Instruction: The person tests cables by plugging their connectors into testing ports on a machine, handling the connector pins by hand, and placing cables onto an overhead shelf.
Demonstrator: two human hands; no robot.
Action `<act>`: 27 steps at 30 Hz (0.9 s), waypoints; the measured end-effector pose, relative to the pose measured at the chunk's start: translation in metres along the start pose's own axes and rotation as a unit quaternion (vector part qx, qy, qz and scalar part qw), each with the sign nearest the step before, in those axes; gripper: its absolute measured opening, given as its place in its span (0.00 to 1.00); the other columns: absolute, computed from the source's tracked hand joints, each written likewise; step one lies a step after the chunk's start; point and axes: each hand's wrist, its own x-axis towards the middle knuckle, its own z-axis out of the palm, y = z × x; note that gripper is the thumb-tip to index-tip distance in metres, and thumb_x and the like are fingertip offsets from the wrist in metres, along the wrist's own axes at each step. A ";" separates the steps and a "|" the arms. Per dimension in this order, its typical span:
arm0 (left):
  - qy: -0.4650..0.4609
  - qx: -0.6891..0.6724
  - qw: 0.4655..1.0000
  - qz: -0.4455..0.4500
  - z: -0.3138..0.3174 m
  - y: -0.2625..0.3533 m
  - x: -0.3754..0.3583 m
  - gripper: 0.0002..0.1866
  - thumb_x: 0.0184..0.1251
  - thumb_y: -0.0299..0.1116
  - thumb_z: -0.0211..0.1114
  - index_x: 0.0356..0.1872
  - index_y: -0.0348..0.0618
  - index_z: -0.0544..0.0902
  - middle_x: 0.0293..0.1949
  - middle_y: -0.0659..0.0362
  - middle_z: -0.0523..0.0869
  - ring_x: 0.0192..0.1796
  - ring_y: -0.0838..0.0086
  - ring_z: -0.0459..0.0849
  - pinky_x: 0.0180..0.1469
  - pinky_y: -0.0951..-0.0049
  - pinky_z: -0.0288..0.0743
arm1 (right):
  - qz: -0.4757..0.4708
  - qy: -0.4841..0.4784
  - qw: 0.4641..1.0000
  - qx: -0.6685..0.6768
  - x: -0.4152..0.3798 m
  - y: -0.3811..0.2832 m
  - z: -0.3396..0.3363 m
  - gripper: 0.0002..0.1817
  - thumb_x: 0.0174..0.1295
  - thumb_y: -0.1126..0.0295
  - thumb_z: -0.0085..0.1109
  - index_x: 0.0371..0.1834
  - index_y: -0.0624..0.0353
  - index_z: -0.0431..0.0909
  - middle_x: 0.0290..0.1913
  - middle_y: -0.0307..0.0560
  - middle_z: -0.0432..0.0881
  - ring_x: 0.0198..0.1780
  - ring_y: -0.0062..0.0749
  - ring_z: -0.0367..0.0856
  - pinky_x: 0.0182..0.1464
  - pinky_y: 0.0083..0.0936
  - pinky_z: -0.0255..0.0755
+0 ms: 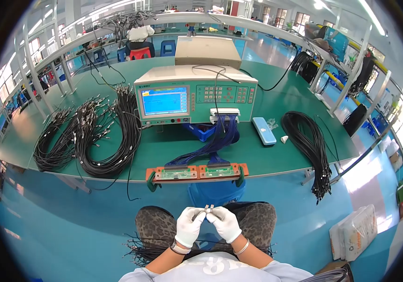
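Note:
My left hand and my right hand, both in white gloves, meet above my lap with thumbs and fingers pinched together. Small tan tips show where they meet; whatever lies between the fingers is too small to make out. Across my lap, below the wrists, lies a bundle of thin black cables. Ahead of the hands, an orange test fixture with two green circuit boards is held at the table edge by green clamps. Blue wires run from it to a bench tester with a lit screen.
Black cable bundles lie on the green table at left and right, the right one hanging over the edge. A light blue case sits beside the tester. A blue stool stands under the table; a white sack is on the floor.

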 end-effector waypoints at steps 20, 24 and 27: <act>-0.095 0.070 0.992 0.039 -0.008 0.007 0.001 0.08 0.54 0.27 0.64 0.36 0.38 0.82 0.30 0.58 0.80 0.26 0.74 0.75 0.31 0.78 0.69 | 0.022 -0.131 0.990 0.040 0.000 0.024 -0.006 0.08 0.55 0.71 0.59 0.35 0.64 0.78 0.33 0.42 0.76 0.29 0.28 0.72 0.34 0.22 0.67; -0.075 -0.178 0.978 -0.075 -0.009 0.000 0.002 0.11 0.57 0.29 0.63 0.39 0.36 0.80 0.31 0.58 0.81 0.26 0.76 0.75 0.31 0.80 0.70 | -0.049 -0.132 0.986 -0.091 0.009 -0.013 -0.023 0.06 0.54 0.72 0.59 0.31 0.64 0.78 0.29 0.42 0.78 0.26 0.27 0.71 0.31 0.21 0.67; -0.043 -0.268 0.954 -0.128 -0.023 -0.030 0.016 0.12 0.58 0.30 0.62 0.41 0.35 0.79 0.31 0.58 0.80 0.25 0.77 0.75 0.30 0.82 0.70 | -0.122 0.038 0.975 -0.179 0.030 -0.087 -0.072 0.05 0.49 0.74 0.62 0.30 0.61 0.81 0.26 0.42 0.81 0.21 0.25 0.72 0.25 0.18 0.68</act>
